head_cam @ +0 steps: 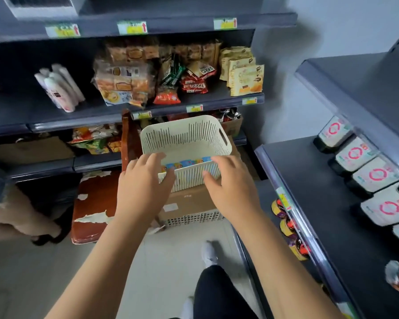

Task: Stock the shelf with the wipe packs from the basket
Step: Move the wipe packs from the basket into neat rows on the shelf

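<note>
Shelves stand around us. Our basket sits on a box, packs inside. Our left hand and right hand, fingers spread, hold nothing. Packs look soft and light; grab the sides.

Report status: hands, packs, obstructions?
Left hand and right hand at basket rim. Packs inside, none lifted. Nothing blocking.
</note>
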